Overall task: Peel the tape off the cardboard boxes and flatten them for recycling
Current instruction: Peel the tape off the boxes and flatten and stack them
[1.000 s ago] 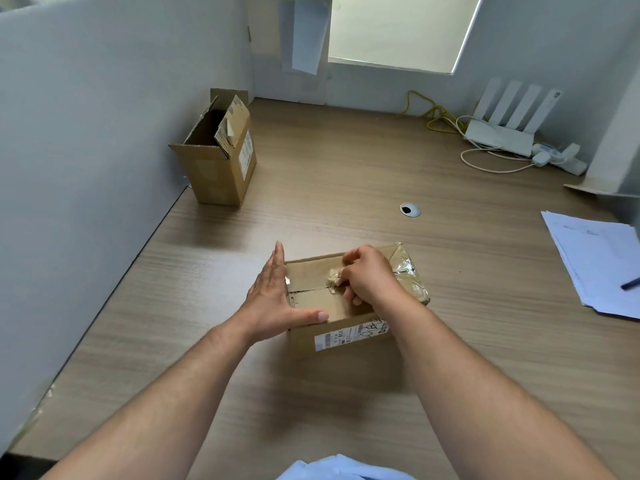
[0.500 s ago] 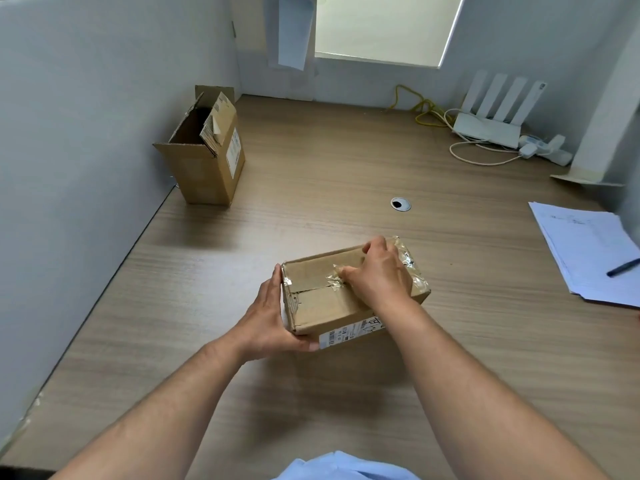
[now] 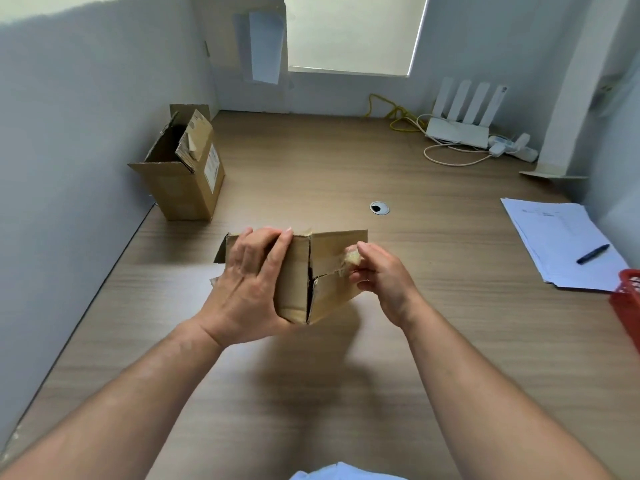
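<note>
A small cardboard box (image 3: 322, 271) is lifted off the wooden desk (image 3: 346, 375) and tipped on a corner, its taped flap side facing me. My left hand (image 3: 249, 282) grips its left end, fingers curled over the top edge. My right hand (image 3: 381, 275) pinches a crumpled wad of clear tape (image 3: 353, 255) at the box's right side; a strip still runs from the wad onto the flap seam. A second, larger cardboard box (image 3: 183, 174) stands open against the left wall, with tape scraps on its flap.
A stack of white papers (image 3: 561, 244) with a black pen (image 3: 592, 253) lies at the right. A red basket (image 3: 628, 299) pokes in at the right edge. A white router (image 3: 460, 123) and cables sit at the back. A cable grommet (image 3: 379, 208) lies mid-desk.
The small box went from lying flat on the desk to being lifted and turned on a corner. My left hand shifted onto its top edge; my right hand pulled the tape wad to the right.
</note>
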`<act>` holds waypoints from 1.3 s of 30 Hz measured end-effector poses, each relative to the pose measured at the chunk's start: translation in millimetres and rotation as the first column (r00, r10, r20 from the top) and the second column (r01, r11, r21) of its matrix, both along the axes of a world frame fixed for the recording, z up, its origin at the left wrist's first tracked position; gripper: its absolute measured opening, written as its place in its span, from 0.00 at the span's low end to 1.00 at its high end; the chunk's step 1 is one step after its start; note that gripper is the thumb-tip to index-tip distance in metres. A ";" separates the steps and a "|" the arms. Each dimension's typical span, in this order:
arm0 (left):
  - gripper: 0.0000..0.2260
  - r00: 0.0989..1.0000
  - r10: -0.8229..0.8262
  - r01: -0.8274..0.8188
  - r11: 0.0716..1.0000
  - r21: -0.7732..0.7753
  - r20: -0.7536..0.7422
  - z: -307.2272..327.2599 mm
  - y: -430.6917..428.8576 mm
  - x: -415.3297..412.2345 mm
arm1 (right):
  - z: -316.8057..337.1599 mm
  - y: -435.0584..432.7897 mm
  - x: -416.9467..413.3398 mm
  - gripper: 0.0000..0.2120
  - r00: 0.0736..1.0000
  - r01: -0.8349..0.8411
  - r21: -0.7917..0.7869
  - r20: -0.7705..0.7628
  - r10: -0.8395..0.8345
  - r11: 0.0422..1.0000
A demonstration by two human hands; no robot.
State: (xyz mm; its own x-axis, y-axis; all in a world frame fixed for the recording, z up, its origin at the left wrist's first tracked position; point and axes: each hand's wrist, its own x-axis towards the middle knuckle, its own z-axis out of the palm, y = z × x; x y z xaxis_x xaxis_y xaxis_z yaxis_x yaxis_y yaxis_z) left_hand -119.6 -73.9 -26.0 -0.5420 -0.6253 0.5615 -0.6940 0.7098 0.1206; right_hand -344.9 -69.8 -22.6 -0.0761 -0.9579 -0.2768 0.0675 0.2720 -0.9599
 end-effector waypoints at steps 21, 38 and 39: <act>0.45 0.963 -0.090 0.088 0.996 0.023 0.252 -3.7 16.8 -4.6 | 38.5 18.2 12.6 0.08 0.971 -0.216 -0.250 -0.158 0.180 0.944; 0.59 0.913 0.310 -0.153 0.864 0.479 -0.267 -3.8 28.3 15.0 | 33.8 15.5 11.6 0.03 0.985 -0.092 -0.281 -0.169 0.045 0.955; 0.59 0.909 0.307 -0.140 0.861 0.488 -0.281 -5.3 31.2 14.5 | 31.1 16.4 14.5 0.02 0.983 -0.110 -0.271 -0.175 0.063 0.956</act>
State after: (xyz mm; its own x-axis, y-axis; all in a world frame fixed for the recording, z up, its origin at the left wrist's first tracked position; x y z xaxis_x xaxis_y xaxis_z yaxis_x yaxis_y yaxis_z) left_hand -105.1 -42.7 -31.3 -0.1846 -0.9323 0.3112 -0.6830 0.3493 0.6414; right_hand -330.3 -53.4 8.5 -0.0111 -0.9999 0.0104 -0.1078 -0.0091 -0.9941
